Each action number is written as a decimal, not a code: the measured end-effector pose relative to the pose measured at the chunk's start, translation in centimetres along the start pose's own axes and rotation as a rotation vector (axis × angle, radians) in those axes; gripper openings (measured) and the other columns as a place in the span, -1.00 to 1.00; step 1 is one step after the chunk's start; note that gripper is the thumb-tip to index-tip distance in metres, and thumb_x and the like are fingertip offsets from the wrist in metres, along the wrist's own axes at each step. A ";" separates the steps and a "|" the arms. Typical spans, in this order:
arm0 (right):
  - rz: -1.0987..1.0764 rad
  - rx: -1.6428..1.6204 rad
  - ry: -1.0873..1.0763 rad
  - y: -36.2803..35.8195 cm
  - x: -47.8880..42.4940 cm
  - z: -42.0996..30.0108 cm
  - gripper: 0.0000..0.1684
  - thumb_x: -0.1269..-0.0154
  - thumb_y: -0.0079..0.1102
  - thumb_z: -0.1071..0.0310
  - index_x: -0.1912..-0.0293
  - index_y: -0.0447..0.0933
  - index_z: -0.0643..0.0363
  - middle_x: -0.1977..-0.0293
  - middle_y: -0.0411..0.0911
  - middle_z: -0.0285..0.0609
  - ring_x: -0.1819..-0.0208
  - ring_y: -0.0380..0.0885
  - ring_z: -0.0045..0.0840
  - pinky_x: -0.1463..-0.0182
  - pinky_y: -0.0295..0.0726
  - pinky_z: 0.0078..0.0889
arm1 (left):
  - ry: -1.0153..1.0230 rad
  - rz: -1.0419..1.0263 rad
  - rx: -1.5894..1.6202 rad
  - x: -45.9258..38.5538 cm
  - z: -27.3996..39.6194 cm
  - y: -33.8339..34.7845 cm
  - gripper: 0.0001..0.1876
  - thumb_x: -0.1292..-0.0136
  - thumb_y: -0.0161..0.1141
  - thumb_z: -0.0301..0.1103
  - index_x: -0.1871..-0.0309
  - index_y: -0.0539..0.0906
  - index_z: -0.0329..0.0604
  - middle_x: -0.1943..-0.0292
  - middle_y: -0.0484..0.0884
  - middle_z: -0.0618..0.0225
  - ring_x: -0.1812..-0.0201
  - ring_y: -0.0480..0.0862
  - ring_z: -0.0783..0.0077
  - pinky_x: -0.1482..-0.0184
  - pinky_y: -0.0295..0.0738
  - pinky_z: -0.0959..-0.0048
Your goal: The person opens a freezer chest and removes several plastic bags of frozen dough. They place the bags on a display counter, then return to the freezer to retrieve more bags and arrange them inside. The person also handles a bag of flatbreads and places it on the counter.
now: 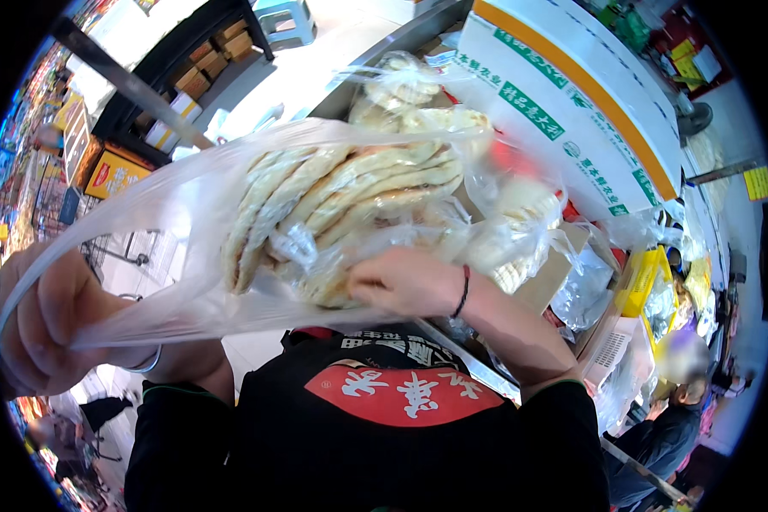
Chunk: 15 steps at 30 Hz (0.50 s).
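My left hand (45, 320), at the far left, is closed on the stretched handles of a clear plastic bag (185, 192). Several flat breads (358, 179) lie stacked on one another inside the bag. My right hand (397, 281) is at the bag's lower right side, against the lowest breads; its fingers are curled and partly blurred, and whether they grip anything cannot be told. Beyond the stack sits a knotted plastic bag of pale bread or dough (406, 83). Another tied bag of pale food (525, 217) lies to the right, beside my right forearm.
A large white carton with an orange band (569, 102) stands behind the bags at the upper right. Yellow basket (643, 281) and pink crate (614, 352) are at the right. A metal pole (134, 83) crosses the upper left. A person (659, 441) is at the lower right.
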State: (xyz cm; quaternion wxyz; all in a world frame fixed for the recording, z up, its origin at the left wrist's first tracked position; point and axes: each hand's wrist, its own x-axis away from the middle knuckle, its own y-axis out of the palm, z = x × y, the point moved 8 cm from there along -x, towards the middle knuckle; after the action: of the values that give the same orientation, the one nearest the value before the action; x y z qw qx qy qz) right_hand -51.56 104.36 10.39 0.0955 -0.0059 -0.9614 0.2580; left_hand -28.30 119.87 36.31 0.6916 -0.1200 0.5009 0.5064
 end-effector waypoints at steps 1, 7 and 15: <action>-0.041 -0.018 -0.007 2.2 0.4 0.9 -0.72 -0.36 0.14 0.15 0.21 0.63 0.17 0.36 0.62 0.00 0.28 0.61 -0.13 0.18 0.56 -0.20 | -0.035 0.005 -0.039 0.0 -1.1 0.5 -0.57 -0.38 0.11 -0.29 0.71 0.46 0.11 0.76 0.52 0.59 0.77 0.46 0.78 0.58 0.28 0.85; 0.081 0.011 0.224 3.8 2.3 4.2 -0.67 -0.26 0.29 0.08 0.28 0.57 0.18 0.41 0.58 -0.03 0.35 0.58 -0.16 0.28 0.52 -0.17 | -0.259 -0.012 -0.230 0.0 -9.4 4.3 -0.61 -0.33 0.17 -0.24 0.65 0.32 0.17 0.86 0.32 0.69 0.81 0.27 0.83 0.53 0.08 0.80; 0.708 0.206 0.228 -1.5 5.8 6.2 -0.15 -0.02 0.48 0.11 -0.21 0.32 0.29 -0.07 0.42 0.14 0.08 0.57 -0.13 0.00 0.59 -0.24 | -0.251 0.277 -0.213 5.2 -8.4 1.3 -0.66 -0.28 0.16 -0.28 0.57 0.26 0.14 0.88 0.26 0.73 0.84 0.14 0.82 0.44 0.07 0.64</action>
State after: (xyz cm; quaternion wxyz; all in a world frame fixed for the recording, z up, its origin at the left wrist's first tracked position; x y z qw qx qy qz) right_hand -58.32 100.33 6.96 0.1070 -0.3566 -0.8521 0.3678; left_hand -34.23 117.82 28.60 0.6560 -0.0582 0.3661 0.6574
